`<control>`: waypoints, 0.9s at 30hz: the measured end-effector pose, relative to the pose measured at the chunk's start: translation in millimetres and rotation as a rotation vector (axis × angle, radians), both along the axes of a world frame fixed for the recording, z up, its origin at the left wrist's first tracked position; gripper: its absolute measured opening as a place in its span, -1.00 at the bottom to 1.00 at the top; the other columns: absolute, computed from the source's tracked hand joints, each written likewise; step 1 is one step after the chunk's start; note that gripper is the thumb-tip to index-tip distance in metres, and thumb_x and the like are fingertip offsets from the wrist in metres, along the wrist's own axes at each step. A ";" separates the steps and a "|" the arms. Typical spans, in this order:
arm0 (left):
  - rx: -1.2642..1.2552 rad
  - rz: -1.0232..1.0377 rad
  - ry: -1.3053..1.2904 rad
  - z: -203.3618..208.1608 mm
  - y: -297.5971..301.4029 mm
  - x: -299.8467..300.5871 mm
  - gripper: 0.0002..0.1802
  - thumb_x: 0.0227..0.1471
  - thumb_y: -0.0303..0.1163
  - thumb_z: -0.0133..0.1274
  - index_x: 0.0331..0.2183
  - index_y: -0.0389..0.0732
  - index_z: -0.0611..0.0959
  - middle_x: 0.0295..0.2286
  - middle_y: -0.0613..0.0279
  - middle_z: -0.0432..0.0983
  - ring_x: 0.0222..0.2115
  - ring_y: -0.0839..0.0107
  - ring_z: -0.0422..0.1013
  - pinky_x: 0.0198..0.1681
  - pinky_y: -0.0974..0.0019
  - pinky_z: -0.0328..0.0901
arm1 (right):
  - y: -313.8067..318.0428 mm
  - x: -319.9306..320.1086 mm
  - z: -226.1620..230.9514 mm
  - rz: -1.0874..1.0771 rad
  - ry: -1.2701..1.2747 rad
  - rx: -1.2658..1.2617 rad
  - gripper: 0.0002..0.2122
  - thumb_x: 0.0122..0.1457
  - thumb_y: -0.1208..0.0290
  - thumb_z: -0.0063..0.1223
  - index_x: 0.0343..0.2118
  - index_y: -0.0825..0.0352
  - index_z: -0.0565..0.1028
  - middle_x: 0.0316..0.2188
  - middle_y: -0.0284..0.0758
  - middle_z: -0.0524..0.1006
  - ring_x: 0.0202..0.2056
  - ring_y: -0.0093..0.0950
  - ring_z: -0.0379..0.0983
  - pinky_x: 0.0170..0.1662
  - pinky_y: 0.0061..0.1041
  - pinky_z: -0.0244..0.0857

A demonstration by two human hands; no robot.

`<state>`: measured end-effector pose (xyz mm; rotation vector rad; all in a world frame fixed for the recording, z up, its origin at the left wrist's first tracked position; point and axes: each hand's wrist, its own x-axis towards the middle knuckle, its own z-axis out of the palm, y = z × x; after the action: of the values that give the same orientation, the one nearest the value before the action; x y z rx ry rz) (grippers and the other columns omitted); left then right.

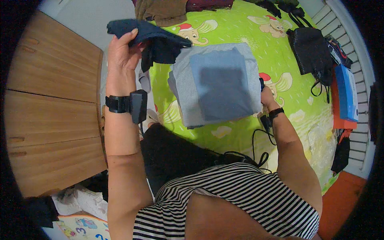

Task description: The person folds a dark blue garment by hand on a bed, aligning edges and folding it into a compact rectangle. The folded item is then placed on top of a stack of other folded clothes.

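Note:
My left hand (127, 47) is raised at the upper left, its thumb and fingers closed on a dark navy garment (160, 40). The cloth hangs loosely to the right, and its tip reaches the corner of a stack of folded clothes. On top of that stack lies a folded blue-grey cloth (220, 76), over a larger light grey folded garment (184, 96). Beside the stack's right edge is my right hand (267, 97), its fingers curled and partly hidden. Something small and dark shows at its fingertips, too little to name.
A green sheet with cartoon elephants (216, 28) covers the bed under the stack. Black bag (310, 48), blue box (346, 92) and clear plastic (322, 146) lie at right by a white railing (358, 154). Wooden cabinet (56, 100) stands left. A black cable (253, 148) loops near my right wrist.

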<state>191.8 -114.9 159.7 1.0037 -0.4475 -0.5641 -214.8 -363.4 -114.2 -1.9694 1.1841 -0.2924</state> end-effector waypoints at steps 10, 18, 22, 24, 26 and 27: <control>-0.486 -0.460 0.073 35.4 -22.0 -125.0 -0.63 -0.06 -0.49 -0.03 -0.12 -0.26 0.44 -0.16 0.07 0.43 -0.09 0.13 0.32 0.03 0.02 0.18 | -14.3 -3.7 -22.7 0.059 0.053 -0.181 -0.66 -0.01 0.18 -0.07 -0.39 0.43 0.48 -0.45 0.05 0.50 -0.35 -0.02 0.44 -0.33 -0.19 0.29; 0.399 -0.390 0.340 -84.0 41.1 -163.8 -0.52 -0.18 -0.51 0.08 -0.11 -0.17 0.39 -0.30 0.23 0.49 -0.38 0.31 0.47 -0.46 0.30 0.43 | -11.2 -3.2 -12.9 0.024 0.084 -0.092 -0.67 0.00 0.18 -0.07 -0.38 0.41 0.49 -0.44 0.05 0.50 -0.33 -0.05 0.45 -0.31 -0.20 0.29; 0.240 -0.515 0.393 -90.2 52.5 -144.0 -0.53 -0.13 -0.45 0.09 -0.10 -0.24 0.42 -0.24 0.16 0.48 -0.26 0.29 0.45 -0.18 0.23 0.37 | -3.3 2.0 0.1 0.012 0.077 -0.074 -0.66 -0.02 0.19 -0.05 -0.37 0.43 0.48 -0.42 0.06 0.49 -0.31 -0.04 0.44 -0.28 -0.20 0.28; 0.338 -0.482 0.356 -80.5 39.3 -135.7 -0.54 -0.10 -0.43 0.09 -0.10 -0.29 0.43 -0.24 0.16 0.48 -0.26 0.31 0.44 -0.12 0.26 0.32 | -2.2 3.1 4.6 -0.020 0.121 -0.089 -0.65 -0.03 0.19 -0.04 -0.36 0.43 0.48 -0.40 0.07 0.49 -0.30 -0.04 0.44 -0.26 -0.19 0.28; 0.439 -0.442 0.217 -68.4 18.9 -140.9 -0.57 -0.10 -0.46 0.08 -0.11 -0.30 0.44 -0.24 0.16 0.48 -0.27 0.33 0.44 -0.15 0.28 0.34 | -3.3 2.4 4.7 -0.018 0.118 -0.085 -0.63 -0.04 0.16 -0.03 -0.35 0.43 0.48 -0.38 0.07 0.49 -0.28 -0.03 0.43 -0.24 -0.20 0.28; 0.424 -0.398 0.165 -62.0 8.2 -147.6 -0.61 -0.09 -0.51 0.06 -0.13 -0.32 0.45 -0.25 0.16 0.48 -0.31 0.37 0.44 -0.20 0.32 0.35 | -4.7 1.0 3.0 -0.008 0.118 -0.071 -0.62 -0.04 0.15 -0.03 -0.34 0.43 0.48 -0.38 0.08 0.49 -0.27 -0.03 0.43 -0.22 -0.20 0.27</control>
<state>44.2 -106.7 97.8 1.2670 -0.3894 -1.1254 -213.8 -368.1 -111.2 -2.0680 1.2717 -0.2280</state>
